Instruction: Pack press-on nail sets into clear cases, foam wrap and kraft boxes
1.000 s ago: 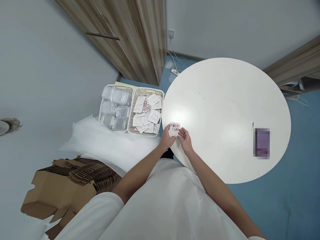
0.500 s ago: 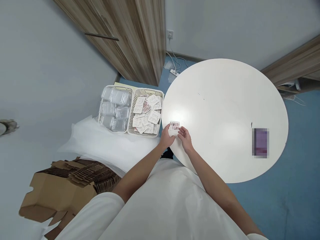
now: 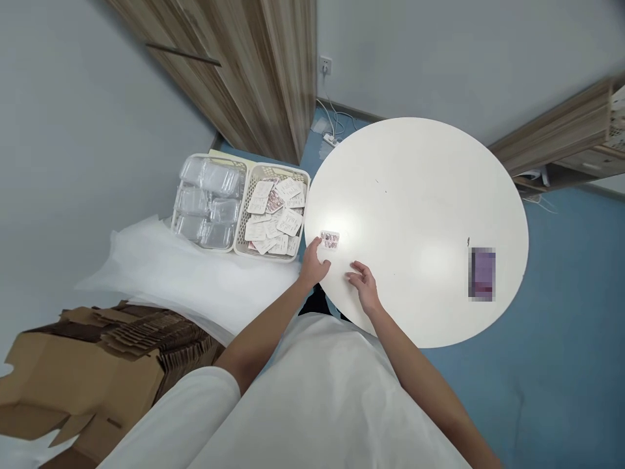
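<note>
On the left part of the white round table [image 3: 415,195] lies a small card with two rows of pinkish, nail-shaped pieces [image 3: 331,240]. My left hand [image 3: 312,266] is at its lower left corner, index fingertip at the edge and thumb spread away. To the right and a little nearer to me, my right hand [image 3: 364,284] hovers apart from the card, fingers loosely bent and spread, with nothing in them. Left of the table, a white basket [image 3: 239,242] holds many similar cards, mostly printed side up.
Another white basket [image 3: 174,225] beside it contains clear plastic boxes [image 3: 219,179]. White sheeting [image 3: 195,273] lies below the baskets, and folded brown cardboard boxes [image 3: 88,371] are stacked at lower left. A blurred purple item [image 3: 483,273] rests on the table's right side.
My right hand has drawn away from the card to the right. My left hand has eased back to the card's corner, leaving the card more visible. The whole view has shifted slightly.
</note>
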Action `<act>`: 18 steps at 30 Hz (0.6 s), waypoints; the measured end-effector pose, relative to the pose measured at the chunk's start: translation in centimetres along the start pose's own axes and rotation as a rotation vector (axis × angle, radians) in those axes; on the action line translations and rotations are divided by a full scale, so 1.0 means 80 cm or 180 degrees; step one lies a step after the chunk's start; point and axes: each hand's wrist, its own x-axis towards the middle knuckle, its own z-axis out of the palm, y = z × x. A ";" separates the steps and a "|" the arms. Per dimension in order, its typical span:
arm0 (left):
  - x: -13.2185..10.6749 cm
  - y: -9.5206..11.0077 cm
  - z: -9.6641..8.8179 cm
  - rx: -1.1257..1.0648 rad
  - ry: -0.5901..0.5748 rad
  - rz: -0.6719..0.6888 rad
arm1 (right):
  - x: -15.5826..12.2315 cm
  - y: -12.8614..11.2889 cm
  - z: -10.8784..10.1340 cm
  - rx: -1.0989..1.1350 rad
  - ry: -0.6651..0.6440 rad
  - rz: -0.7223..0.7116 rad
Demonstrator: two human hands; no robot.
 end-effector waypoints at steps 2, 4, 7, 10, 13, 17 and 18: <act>-0.004 0.003 -0.002 -0.0102 -0.0005 -0.0023 | -0.011 0.002 -0.016 -0.0038 -0.0004 0.0022; -0.012 0.006 -0.005 -0.0138 0.0014 -0.0090 | -0.017 0.005 -0.030 -0.0124 -0.0018 0.0038; -0.039 0.012 -0.009 -0.0043 0.0131 -0.0287 | -0.017 0.010 -0.045 -0.0270 -0.0168 0.0006; -0.085 0.015 -0.010 -0.0033 0.0241 -0.0487 | -0.016 0.015 -0.049 -0.0379 -0.0435 -0.0060; -0.143 0.016 -0.012 -0.0229 0.0377 -0.0636 | -0.018 0.017 -0.044 -0.0578 -0.0723 -0.0132; -0.213 0.013 -0.031 -0.0114 0.0088 -0.0815 | -0.028 0.010 -0.023 -0.0904 -0.1023 -0.0349; -0.226 0.012 -0.039 -0.0057 0.0020 -0.0896 | -0.030 0.007 -0.014 -0.0997 -0.1090 -0.0392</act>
